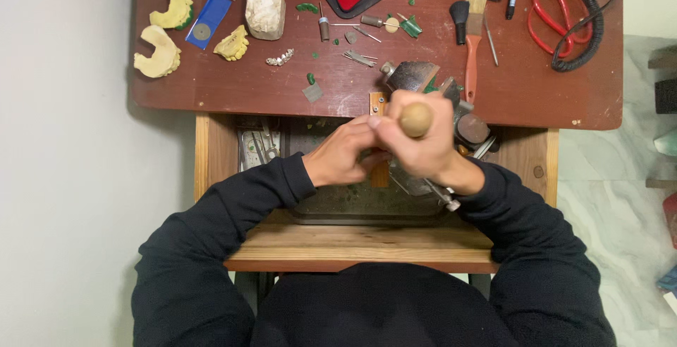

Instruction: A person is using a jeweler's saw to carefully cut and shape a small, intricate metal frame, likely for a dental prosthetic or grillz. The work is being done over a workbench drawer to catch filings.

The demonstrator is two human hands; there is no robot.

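Right grip: my right hand wraps shut around a round wooden tool handle.
Left grip: my left hand, just beside, pinches something hidden.
Risk: the tool could slip into those fingers.

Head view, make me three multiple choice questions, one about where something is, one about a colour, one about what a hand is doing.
1. Where do the scissors lie?
A. Far right of the table
B. Far left of the table
C. In the drawer

2. What colour is the brush handle?
A. Blue
B. Orange
C. White

3. What is the right hand doing?
A. Lying flat and empty
B. Holding the scissors
C. Gripping a tool with a round wooden knob

Answers:
1. A, the red-handled scissors sit near the table's right end beside a black coiled cord.
2. B, the handle below the bristles is orange.
3. C, the fingers close round the tool with its knob sticking up, next to the left hand.
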